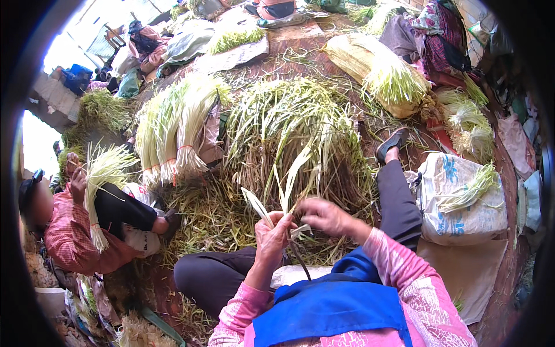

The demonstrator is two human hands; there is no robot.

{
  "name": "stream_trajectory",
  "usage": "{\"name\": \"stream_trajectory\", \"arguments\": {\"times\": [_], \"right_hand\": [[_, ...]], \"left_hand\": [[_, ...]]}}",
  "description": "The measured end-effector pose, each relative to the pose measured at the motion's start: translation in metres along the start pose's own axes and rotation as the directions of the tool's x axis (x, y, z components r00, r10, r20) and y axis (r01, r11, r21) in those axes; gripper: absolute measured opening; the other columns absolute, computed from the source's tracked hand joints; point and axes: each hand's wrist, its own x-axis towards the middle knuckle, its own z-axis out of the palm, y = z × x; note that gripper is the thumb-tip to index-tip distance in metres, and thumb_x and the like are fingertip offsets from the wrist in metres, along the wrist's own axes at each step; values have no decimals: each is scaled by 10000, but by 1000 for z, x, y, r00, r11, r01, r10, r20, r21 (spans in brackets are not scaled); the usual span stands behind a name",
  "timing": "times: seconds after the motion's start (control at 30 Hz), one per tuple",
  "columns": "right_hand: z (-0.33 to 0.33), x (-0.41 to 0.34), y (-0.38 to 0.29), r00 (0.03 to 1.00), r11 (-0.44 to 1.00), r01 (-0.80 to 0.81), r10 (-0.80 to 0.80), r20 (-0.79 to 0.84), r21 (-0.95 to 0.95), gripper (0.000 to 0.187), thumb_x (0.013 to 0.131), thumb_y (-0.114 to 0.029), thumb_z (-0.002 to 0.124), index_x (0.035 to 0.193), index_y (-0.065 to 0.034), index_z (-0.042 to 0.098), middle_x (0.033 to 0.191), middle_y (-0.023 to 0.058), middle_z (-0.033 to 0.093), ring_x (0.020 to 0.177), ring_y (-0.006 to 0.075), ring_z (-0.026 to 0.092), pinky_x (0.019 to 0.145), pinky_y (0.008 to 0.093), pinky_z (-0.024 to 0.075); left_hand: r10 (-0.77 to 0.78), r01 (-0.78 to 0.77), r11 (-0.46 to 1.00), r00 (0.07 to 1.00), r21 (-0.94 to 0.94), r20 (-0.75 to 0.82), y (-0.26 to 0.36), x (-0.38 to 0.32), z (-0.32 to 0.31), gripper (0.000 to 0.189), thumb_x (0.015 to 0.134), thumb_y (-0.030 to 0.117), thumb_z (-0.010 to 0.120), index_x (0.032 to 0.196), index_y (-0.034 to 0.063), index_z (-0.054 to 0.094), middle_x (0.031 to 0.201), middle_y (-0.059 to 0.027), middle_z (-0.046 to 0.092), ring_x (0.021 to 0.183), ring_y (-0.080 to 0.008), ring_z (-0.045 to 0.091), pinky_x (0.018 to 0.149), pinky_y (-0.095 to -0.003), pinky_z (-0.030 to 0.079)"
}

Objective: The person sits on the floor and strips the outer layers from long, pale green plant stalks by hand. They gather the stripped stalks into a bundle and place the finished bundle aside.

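My left hand (269,238) grips a few pale leafy stalks (287,188), which look like blanched chives or garlic shoots. Their leaves fan upward, and a dark, thin end hangs below toward my lap. Close beside it, my right hand (327,217) is motion-blurred, its fingertips at the stalks and a limp peeled leaf (300,230); whether it pinches anything is unclear. In front of both hands lies a large heap of uncleaned stalks (295,143), yellow-green on top and brown toward me.
Tied pale bundles (182,130) stand left of the heap. On my right, a white woven sack (464,204) carries a small bunch of cleaned stalks (470,191). A person (86,234) sits at left with a bundle. Leaf scraps (204,221) litter the floor.
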Motion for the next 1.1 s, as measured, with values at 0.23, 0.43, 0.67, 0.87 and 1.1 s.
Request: {"name": "stream_trajectory", "arguments": {"times": [0.23, 0.43, 0.67, 0.87, 1.1], "right_hand": [[-59, 40, 26, 875, 963, -230, 142, -463, -140, 531, 788, -196, 589, 1258, -21, 415, 1305, 197, 391, 1217, 315, 368, 1060, 366, 252], [-71, 21, 29, 763, 845, -514, 372, -528, -148, 410, 817, -232, 596, 1157, -21, 509, 1196, 164, 497, 946, 213, 580, 780, 300, 508], [17, 9, -32, 944, 787, -118, 278, -177, 606, 184, 821, -165, 634, 853, 16, 635, 719, 25, 617, 620, 52, 537, 542, 216, 457], [21, 2, -37, 918, 985, 31, 39, -395, 167, 158, 807, -126, 629, 783, 30, 627, 672, 59, 598, 577, 118, 546, 508, 261, 429], [27, -38, -43, 938, 998, 41, -54, -342, -45, 160, 804, -177, 631, 811, -18, 619, 676, 76, 603, 577, 158, 581, 518, 274, 447]], "left_hand": [[172, -172, 983, 985, 65, 1, 7, -18, 2, 121, 848, 133, 587, 878, 18, 565, 671, -38, 612, 419, -15, 386, 369, -163, 260], [184, -177, 977, 981, 118, -59, 0, -15, -8, 110, 839, 131, 599, 872, 30, 568, 666, -25, 609, 446, -17, 430, 380, -156, 286], [130, -142, 968, 989, 205, 73, -23, -3, 2, 143, 846, 190, 601, 850, 47, 589, 672, 20, 589, 500, -8, 445, 419, -157, 323], [52, -52, 999, 998, -2, 33, -25, 2, -3, 146, 833, 168, 622, 861, 30, 583, 695, -11, 600, 535, -47, 506, 441, -171, 365], [-3, 13, 968, 999, -251, 41, -23, 8, -15, 97, 854, 140, 581, 827, 47, 584, 627, -30, 588, 398, -40, 412, 346, -179, 289]]}}
